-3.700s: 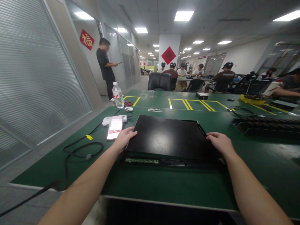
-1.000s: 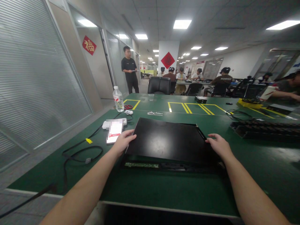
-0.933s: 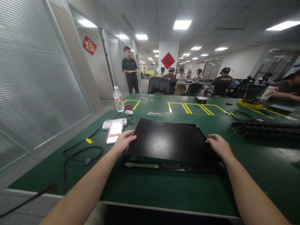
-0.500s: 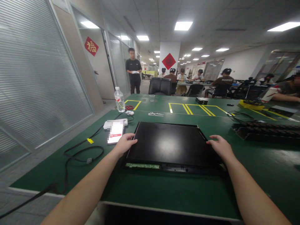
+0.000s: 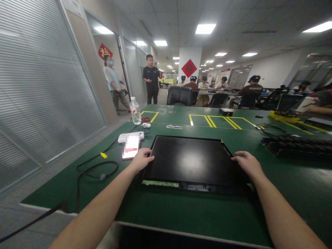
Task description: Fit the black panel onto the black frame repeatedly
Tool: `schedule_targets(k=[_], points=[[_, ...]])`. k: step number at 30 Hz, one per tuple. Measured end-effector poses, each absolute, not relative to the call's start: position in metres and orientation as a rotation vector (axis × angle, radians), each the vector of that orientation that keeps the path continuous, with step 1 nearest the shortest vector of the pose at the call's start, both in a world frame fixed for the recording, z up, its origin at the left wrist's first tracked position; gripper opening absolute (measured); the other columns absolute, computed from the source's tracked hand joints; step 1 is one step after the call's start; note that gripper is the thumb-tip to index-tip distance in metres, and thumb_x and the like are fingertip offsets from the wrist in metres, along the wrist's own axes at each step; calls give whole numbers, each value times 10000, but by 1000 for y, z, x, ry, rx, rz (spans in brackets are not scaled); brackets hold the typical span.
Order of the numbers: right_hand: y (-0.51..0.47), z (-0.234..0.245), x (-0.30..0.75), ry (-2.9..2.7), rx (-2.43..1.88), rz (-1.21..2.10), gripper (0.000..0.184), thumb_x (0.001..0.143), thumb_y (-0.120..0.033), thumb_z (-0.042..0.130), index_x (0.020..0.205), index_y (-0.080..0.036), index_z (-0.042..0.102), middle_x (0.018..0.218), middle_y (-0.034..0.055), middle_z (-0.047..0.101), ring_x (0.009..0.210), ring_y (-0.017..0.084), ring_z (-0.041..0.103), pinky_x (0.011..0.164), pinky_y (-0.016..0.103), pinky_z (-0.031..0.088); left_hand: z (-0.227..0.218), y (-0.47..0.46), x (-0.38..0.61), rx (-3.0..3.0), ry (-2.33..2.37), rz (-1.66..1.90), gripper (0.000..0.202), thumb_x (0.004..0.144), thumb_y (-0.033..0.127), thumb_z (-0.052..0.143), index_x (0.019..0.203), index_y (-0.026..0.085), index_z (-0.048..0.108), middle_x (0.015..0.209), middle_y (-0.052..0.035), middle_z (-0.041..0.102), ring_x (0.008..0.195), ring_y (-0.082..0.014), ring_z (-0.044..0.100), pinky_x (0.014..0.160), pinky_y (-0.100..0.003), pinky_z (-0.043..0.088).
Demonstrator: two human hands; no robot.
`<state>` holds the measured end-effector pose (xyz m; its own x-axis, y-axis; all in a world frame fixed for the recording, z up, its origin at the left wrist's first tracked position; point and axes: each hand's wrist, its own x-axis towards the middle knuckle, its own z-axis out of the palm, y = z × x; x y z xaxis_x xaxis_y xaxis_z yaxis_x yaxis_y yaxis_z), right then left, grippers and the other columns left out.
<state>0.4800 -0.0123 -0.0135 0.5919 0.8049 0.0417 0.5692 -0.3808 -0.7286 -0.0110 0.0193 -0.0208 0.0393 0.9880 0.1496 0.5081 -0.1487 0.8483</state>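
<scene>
A black display panel [image 5: 190,160] lies flat on the green table, its glossy face up and reflecting a light. A strip of green circuit board [image 5: 160,183] shows along its near edge, towards the left. My left hand [image 5: 141,159] grips the panel's left edge, with the thumb over the rim. On the opposite side my right hand [image 5: 248,165] holds the right edge, thumb and fingers curled at the frame. The undersides of both grips are hidden.
Left of the panel are a lit phone [image 5: 131,145], a white device [image 5: 131,136], a black cable [image 5: 97,169] and a water bottle [image 5: 135,110]. Calipers [image 5: 174,126] lie beyond it. Long black parts [image 5: 298,147] sit at the right. Several people are in the background.
The view has shifted slightly, moving the scene a little to the right. A second person now shows in the doorway, and the standing person's arm is raised. Both hands stay on the panel.
</scene>
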Motion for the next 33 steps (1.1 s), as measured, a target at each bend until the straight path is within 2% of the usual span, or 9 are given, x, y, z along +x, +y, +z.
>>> schedule_targets(k=[3,13,18,28,33], points=[[-13,-13,478,-1087,-2109,402,296,708,-330,665,982,-232,717,757,48,725,770,260,663,715,363,471,-21,20,-11,1710,1610,1017,246,649,287,746,866,182,796,1246,-127,708,1223,-344,643,1029,-441,537],[-12,-18,481,-1121,-2083,378,290,708,-334,635,966,-232,720,876,62,784,823,263,678,760,376,483,-25,20,-12,1769,1692,942,313,712,311,728,982,171,804,1340,-163,660,1248,-351,637,1063,-448,523],[-12,-17,480,-1137,-2085,367,270,720,-312,634,961,-233,725,885,56,790,891,275,690,778,372,477,-26,19,-13,1785,1683,939,337,728,321,727,1020,170,800,1344,-163,646,1264,-342,620,1075,-446,515],[-13,-16,479,-1158,-2098,333,216,728,-312,641,909,-236,732,869,64,782,844,267,693,757,364,496,-26,19,-12,1811,1704,939,354,721,347,764,1017,158,803,1323,-180,636,1233,-366,634,1045,-468,538],[-14,-15,477,-1184,-2110,303,208,742,-318,626,900,-237,735,874,68,778,839,259,692,751,352,496,-24,18,-12,1878,1740,856,406,761,346,718,1094,124,786,1346,-203,611,1257,-362,617,1046,-456,528]])
